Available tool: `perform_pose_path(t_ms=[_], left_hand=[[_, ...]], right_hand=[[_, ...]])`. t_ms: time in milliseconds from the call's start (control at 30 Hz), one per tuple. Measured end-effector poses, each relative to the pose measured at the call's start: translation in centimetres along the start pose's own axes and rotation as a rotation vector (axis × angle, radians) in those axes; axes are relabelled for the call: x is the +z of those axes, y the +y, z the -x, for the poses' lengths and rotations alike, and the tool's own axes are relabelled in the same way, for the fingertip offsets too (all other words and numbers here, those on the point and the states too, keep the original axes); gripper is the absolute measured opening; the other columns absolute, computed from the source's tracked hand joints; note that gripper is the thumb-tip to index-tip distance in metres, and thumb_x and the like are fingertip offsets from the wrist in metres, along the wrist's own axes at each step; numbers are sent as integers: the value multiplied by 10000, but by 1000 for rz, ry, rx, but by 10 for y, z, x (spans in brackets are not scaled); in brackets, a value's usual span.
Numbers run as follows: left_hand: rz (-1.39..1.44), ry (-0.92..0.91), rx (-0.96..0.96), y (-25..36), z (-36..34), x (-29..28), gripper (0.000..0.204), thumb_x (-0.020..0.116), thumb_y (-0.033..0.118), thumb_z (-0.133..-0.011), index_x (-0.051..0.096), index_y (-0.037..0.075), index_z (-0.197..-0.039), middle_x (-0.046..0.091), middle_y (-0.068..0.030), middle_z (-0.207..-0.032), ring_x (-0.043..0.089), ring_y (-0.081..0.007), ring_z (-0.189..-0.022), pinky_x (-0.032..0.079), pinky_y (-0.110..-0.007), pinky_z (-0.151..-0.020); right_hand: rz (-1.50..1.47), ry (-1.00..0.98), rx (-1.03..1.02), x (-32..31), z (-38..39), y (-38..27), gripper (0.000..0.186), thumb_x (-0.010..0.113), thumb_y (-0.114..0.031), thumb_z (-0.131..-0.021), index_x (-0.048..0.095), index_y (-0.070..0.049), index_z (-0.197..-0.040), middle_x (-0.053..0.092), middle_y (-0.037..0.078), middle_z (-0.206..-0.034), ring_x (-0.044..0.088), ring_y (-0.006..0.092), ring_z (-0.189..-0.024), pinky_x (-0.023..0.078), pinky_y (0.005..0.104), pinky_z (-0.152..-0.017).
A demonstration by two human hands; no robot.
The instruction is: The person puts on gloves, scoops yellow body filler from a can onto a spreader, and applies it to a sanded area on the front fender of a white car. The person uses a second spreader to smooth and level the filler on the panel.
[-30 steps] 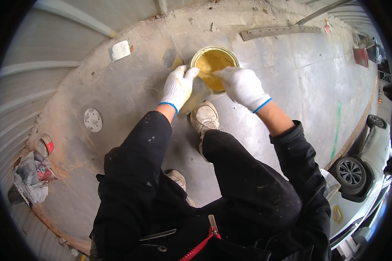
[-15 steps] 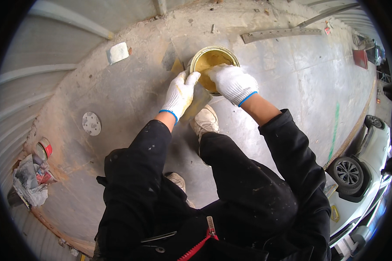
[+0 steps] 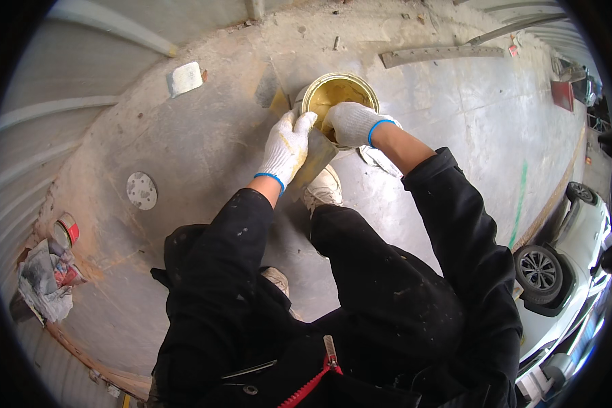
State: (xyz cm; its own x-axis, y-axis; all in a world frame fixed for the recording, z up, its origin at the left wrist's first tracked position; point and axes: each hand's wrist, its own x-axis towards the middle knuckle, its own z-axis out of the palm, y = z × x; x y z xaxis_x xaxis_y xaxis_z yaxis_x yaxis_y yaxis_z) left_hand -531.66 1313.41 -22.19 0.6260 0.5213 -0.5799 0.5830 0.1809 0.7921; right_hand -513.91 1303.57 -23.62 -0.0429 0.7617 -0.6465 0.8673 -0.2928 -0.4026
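An open metal can (image 3: 343, 88) with mustard-yellow paste stands on the floor in front of me. My left hand (image 3: 284, 151), in a white knit glove with yellow smears, is closed on a flat grey-yellow plate (image 3: 314, 158) beside the can's lower left. My right hand (image 3: 348, 124), also gloved, reaches over the rim into the can, fingers curled; what they hold is hidden. A white crumpled item (image 3: 381, 161) lies just below the can, partly behind my right arm. My light shoe (image 3: 323, 188) is below the plate.
A white block (image 3: 185, 79) lies upper left, a perforated disc (image 3: 142, 190) left, a small tin (image 3: 66, 230) and crumpled paper (image 3: 47, 279) farther left. A long metal strip (image 3: 442, 54) is at the back. A white car (image 3: 571, 272) stands right, a corrugated wall (image 3: 81, 68) left.
My right hand has moved left and deeper into the can, its wrist turning. The can has shifted slightly right. The white crumpled item has come into sight below the can.
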Motion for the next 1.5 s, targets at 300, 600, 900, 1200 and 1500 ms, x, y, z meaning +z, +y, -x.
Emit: perform_pose_path(t_ms=[300, 600, 900, 1200, 1500], left_hand=[[-2, -11, -13, -5, -3, 8, 568, 646, 409, -1068, 651, -29, -1431, 737, -192, -1330, 664, -252, -1245, 475, -358, -1096], [69, -12, 19, -5, 3, 6, 556, 648, 403, -1069, 662, -29, -1418, 734, -177, -1347, 657, -245, -1257, 468, -353, -1104], [51, -7, -6, 1, 5, 7, 562, 659, 406, -1061, 665, -29, -1416, 734, -169, -1345, 653, -240, -1254, 467, -356, -1105], [300, 141, -248, -36, 9, 5, 847, 522, 776, -1005, 729, -31, -1160, 753, -124, -882, 698, -214, -810, 558, -361, -836], [759, 96, -541, -24, 30, -4, 889, 558, 901, -907, 721, 58, -1138, 733, -102, -898, 642, -178, -651, 532, -271, -590]], right_hand=[[69, 342, 285, -38, 27, -8, 214, 673, -180, -923, 785, -80, -1076, 785, 207, -987, 770, 413, -964, 620, 506, -835], [67, 238, 188, 16, -6, 0, 192, 679, -123, -860, 839, -70, -953, 794, 214, -968, 773, 404, -943, 613, 501, -816], [-59, 105, 28, -7, 7, 4, 212, 702, -155, -863, 844, -70, -996, 779, 236, -989, 752, 427, -963, 592, 487, -851], [-506, 656, 212, -44, 88, 6, 347, 656, -157, -890, 816, -78, -1187, 787, 230, -1020, 775, 372, -874, 610, 429, -851], [-1220, 756, 281, -16, 131, 3, 375, 619, -35, -917, 776, 48, -1247, 832, 127, -1022, 789, 175, -918, 621, 302, -855]])
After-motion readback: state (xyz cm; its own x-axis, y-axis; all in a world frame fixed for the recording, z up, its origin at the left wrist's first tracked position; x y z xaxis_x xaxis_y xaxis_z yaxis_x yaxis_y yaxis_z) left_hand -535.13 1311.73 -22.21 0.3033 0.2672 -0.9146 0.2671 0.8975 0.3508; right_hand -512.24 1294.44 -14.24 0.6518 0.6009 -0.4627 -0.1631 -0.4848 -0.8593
